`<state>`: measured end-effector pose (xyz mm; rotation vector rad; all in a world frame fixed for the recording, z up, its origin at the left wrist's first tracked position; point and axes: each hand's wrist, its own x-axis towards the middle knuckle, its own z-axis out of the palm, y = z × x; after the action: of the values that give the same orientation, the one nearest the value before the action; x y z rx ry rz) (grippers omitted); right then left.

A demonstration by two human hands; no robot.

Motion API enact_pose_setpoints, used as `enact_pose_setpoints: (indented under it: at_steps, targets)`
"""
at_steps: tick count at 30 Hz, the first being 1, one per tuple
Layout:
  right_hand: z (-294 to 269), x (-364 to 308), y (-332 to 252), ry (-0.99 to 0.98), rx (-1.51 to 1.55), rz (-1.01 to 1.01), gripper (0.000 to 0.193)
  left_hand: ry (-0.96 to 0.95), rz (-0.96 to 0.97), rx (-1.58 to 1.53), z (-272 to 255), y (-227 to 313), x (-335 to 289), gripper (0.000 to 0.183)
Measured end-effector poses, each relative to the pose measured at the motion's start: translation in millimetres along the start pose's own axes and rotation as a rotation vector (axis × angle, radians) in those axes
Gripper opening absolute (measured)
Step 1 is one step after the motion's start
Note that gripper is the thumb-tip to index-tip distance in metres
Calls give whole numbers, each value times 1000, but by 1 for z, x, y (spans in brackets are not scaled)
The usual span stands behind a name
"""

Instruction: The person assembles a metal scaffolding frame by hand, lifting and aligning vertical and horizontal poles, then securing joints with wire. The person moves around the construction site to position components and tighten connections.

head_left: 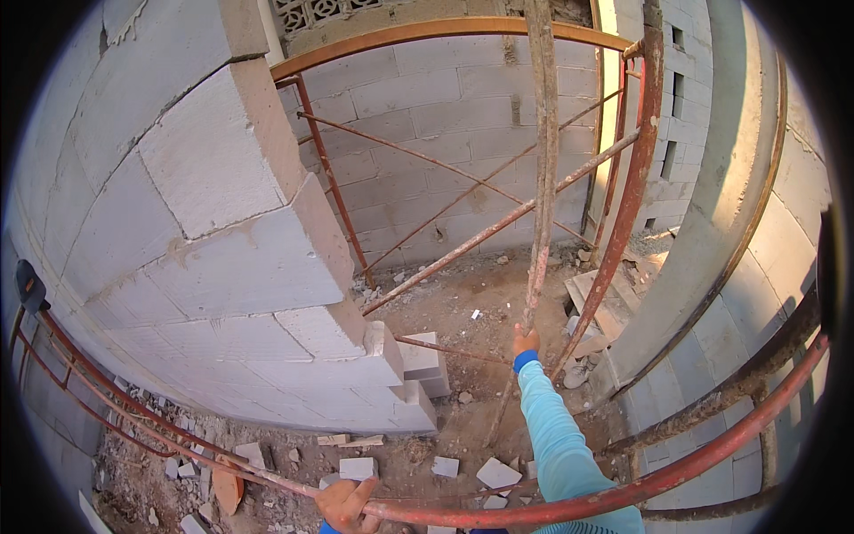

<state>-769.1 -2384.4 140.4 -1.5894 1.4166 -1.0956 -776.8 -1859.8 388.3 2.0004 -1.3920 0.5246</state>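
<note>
My left hand is closed around a curved red scaffold rail at the lower edge. My right arm, in a light blue sleeve with a dark blue cuff, reaches forward over that rail. The right hand grips a long, narrow, mortar-stained pole. Standing nearly upright, the pole leans a little and runs from the top edge down toward the dirt floor; whether it is wood or metal I cannot tell. Beside it rises a wall of pale blocks with a stepped, unfinished end.
A red scaffold frame with crossing braces stands ahead. Loose blocks and rubble lie on the dirt floor. A concrete column rises on the right. Boards lie near its foot.
</note>
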Motion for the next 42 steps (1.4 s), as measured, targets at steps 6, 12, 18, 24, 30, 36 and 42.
enact_pose_setpoints:
  at_steps: [6, 12, 18, 24, 30, 36, 42]
  targets:
    - [-39, 46, 35, 144, -80, 158, 64, -69, 9, 49, -4, 3, -6, 56]
    - [-68, 114, 85, 230, -40, 277, 73, -33, 33, 81, 3, 1, -7, 51]
    - [-72, 100, 122, 250, -192, 87, 67, -53, 37, 45, -1, 6, 0, 41]
    - [-56, -65, 119, -199, 136, 227, 59, -5, 1, -47, -24, 12, 15, 50]
    - [-126, -231, 158, -708, -84, -55, 55, -59, -2, -235, -17, 4, 8, 57]
    - [-192, -416, 84, -659, -47, -411, 45, 258, 38, -309, -37, 10, -47, 57]
    - [-220, -493, 65, -1085, -436, -411, 29, -383, -444, -621, -67, -51, -240, 60]
